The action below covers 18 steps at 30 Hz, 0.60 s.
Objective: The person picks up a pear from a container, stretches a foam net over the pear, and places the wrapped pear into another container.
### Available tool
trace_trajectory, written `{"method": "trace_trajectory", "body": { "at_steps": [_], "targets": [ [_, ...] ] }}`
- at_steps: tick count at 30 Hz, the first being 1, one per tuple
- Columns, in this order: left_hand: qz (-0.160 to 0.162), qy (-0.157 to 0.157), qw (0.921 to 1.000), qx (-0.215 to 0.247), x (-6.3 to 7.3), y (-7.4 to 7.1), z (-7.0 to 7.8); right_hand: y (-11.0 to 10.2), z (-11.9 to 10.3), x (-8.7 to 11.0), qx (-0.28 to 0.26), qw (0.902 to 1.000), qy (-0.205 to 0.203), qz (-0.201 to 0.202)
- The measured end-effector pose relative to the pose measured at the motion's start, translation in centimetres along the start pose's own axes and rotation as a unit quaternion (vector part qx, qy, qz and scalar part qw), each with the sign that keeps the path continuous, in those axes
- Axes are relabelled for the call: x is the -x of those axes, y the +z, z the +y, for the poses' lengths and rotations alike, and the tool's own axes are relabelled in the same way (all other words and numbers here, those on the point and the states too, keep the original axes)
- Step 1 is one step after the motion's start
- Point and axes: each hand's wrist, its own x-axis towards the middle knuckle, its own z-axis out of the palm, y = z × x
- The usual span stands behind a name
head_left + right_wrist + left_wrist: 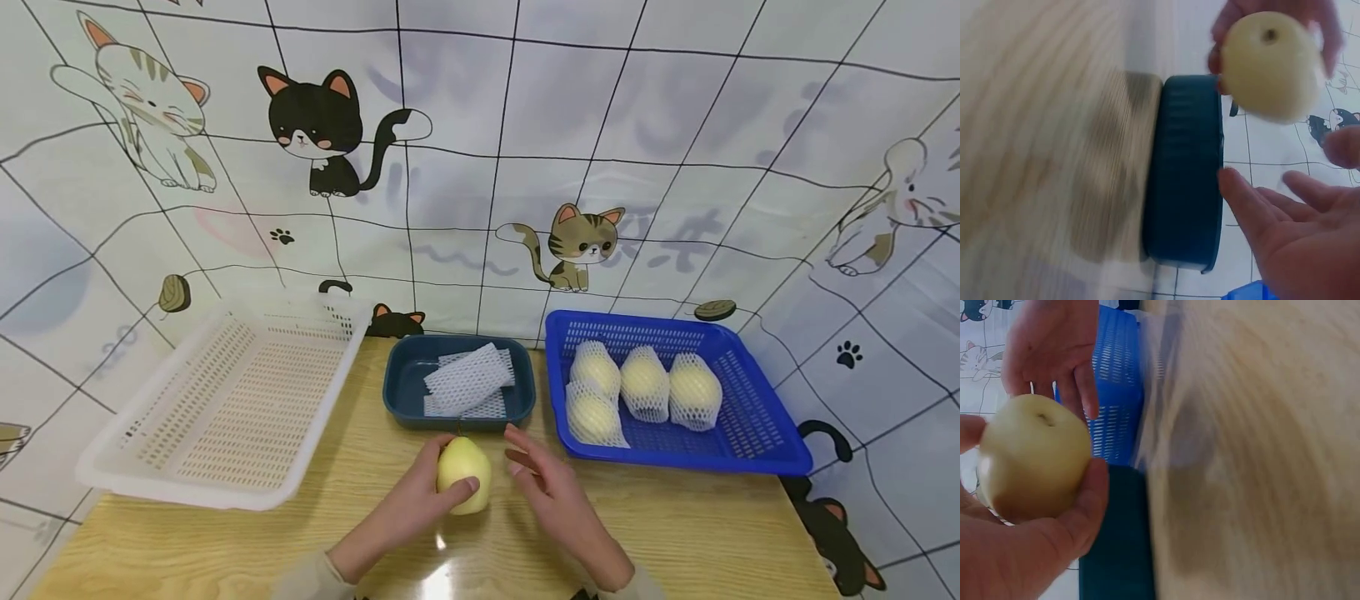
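Observation:
A pale yellow pear (465, 475), bare and with a dark stem, is held up above the table's front. My left hand (417, 498) grips it from the left, thumb across its near side. Just right of the pear, my right hand (551, 496) is apart from it, fingers extended and nothing in them. In the right wrist view the pear (1272, 65) hangs beyond my right fingers (1247, 203). Behind both hands is a dark teal tray (397, 408) with white foam net sleeves (468, 379) lying in it.
At right a blue basket (675, 457) contains several pears (693, 387) in white foam nets. A white perforated basket (255, 400) stands at left. All three containers are near the back of the wooden table (360, 533), against a wall covering printed with cats.

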Motion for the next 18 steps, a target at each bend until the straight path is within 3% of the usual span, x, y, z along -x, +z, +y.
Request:
{"method": "trace_trajectory", "body": {
  "at_steps": [4,8,18],
  "targets": [
    [-0.007,0.014,0.9994,-0.031,-0.3,0.5,-1.0,0.1,-0.2,0.3,-0.042,0.9961,0.061,-0.047],
    [-0.011,0.02,0.9987,-0.045,-0.6,0.6,-1.5,0.4,-0.1,0.3,-0.053,0.9926,0.095,-0.055],
    [0.003,0.027,0.9941,-0.105,-1.1,1.0,-1.8,1.3,0.3,-0.3,-0.064,0.9864,0.131,-0.075]
  ]
}}
